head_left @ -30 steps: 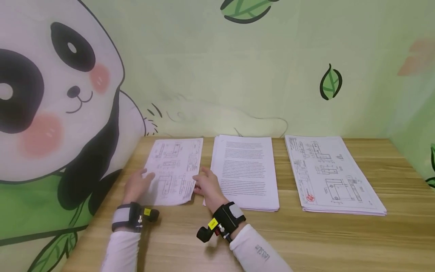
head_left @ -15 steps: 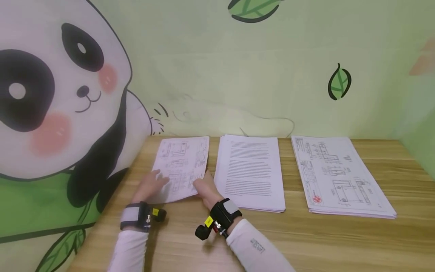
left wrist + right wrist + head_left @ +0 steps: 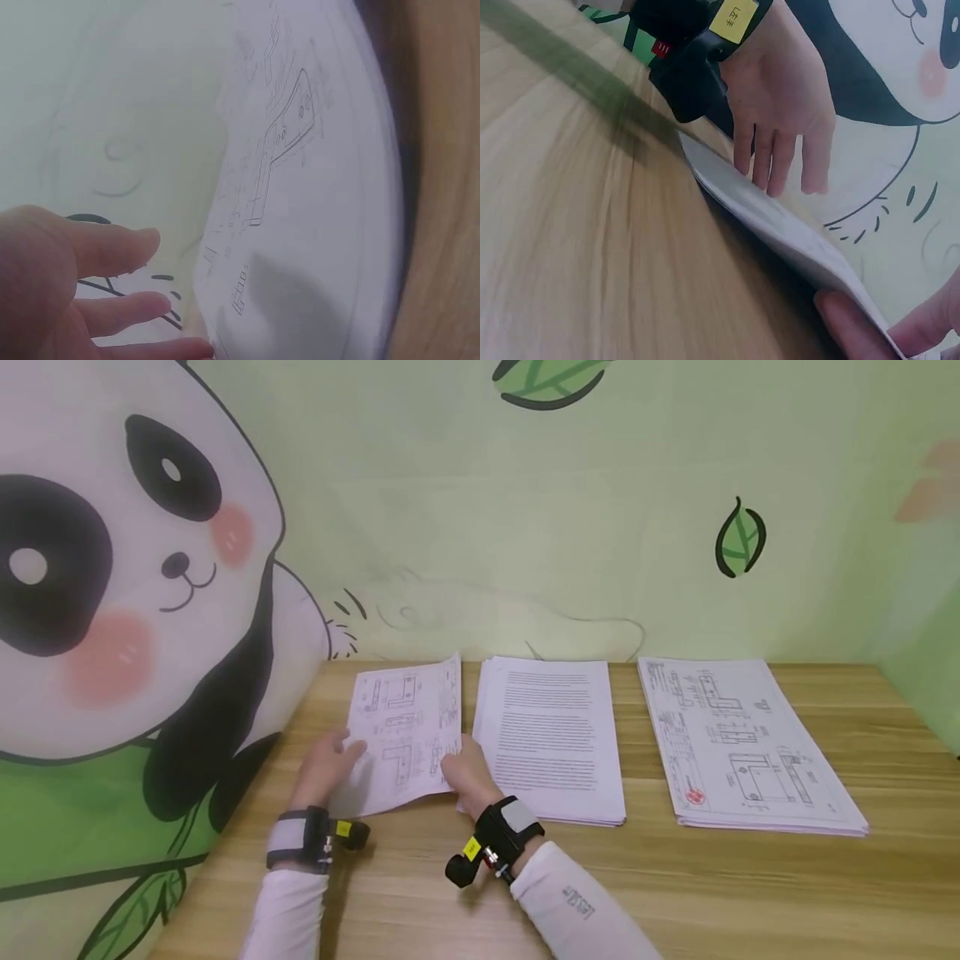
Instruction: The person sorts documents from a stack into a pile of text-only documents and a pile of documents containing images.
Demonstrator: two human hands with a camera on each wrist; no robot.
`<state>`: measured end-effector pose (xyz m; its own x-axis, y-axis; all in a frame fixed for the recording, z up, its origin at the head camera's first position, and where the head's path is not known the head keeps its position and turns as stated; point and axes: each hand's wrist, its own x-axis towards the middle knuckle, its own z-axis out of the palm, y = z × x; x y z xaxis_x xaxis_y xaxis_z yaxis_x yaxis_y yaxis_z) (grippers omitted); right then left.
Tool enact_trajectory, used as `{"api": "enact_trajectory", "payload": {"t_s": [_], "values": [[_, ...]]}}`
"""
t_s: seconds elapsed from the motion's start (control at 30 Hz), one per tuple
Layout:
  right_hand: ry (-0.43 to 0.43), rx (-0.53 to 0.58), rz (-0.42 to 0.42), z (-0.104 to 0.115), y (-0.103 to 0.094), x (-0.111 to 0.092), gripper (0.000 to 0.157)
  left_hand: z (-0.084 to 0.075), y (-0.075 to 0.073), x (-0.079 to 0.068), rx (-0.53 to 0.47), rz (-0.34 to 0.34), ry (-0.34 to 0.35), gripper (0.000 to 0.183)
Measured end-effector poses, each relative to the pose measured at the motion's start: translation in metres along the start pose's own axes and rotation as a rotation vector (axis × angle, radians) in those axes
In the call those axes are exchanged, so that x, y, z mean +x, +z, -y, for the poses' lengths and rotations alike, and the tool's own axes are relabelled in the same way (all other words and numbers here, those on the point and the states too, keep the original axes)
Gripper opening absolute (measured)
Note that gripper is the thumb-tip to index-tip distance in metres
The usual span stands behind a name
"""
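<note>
On the left of the table lies paper printed with technical drawings (image 3: 408, 718); how many sheets it has I cannot tell. My right hand (image 3: 471, 772) pinches its right edge, thumb on top and a finger (image 3: 847, 322) underneath. That side is lifted and bowed off the wood, as the raised edge of the drawing paper (image 3: 780, 232) shows in the right wrist view. My left hand (image 3: 326, 768) is at the left edge, fingers extended and gripping nothing. In the left wrist view its fingers (image 3: 120, 251) are spread beside the paper; contact is unclear.
A stack of text pages (image 3: 551, 743) lies just right of my right hand. Farther right is a stack of drawings (image 3: 742, 743) with a red mark. The wooden table (image 3: 675, 893) meets a painted wall (image 3: 525, 543) behind; a panda is painted on the left.
My right hand has taken hold of the drawing paper's right edge and raised it, bending the paper upward. My left hand stays by the left edge. Both other stacks remain in place.
</note>
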<state>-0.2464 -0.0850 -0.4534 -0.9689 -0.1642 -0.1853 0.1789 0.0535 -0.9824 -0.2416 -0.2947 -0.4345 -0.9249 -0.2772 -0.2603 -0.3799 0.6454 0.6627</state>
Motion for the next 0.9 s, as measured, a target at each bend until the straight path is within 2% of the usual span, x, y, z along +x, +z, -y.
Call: {"api": "enact_trajectory", "payload": {"t_s": [0.1,0.3,0.47,0.6,0.73,0.8,0.9], "values": [[-0.028,0.02,0.0,0.001,-0.002,0.0,0.04,-0.001,0.002,0.0,-0.013,-0.007,0.015,0.063],[-0.054,0.132,0.022,0.008,-0.013,-0.005,0.061,0.002,0.004,-0.001,-0.085,-0.017,0.019,0.067],[-0.07,0.191,0.101,0.02,-0.033,-0.015,0.067,-0.004,0.007,-0.003,-0.251,-0.02,0.041,0.066],[-0.088,0.202,0.13,0.031,-0.054,-0.024,0.065,-0.019,0.01,-0.011,-0.4,-0.004,0.082,0.06],[-0.131,0.153,0.124,0.036,-0.079,-0.026,0.061,-0.037,0.015,-0.022,-0.537,-0.008,0.148,0.056],[-0.151,0.114,0.11,0.039,-0.093,-0.031,0.058,-0.047,0.02,-0.026,-0.6,-0.002,0.205,0.054],[-0.155,0.044,0.067,0.044,-0.115,-0.037,0.055,-0.061,0.028,-0.032,-0.639,0.014,0.29,0.052]]}}
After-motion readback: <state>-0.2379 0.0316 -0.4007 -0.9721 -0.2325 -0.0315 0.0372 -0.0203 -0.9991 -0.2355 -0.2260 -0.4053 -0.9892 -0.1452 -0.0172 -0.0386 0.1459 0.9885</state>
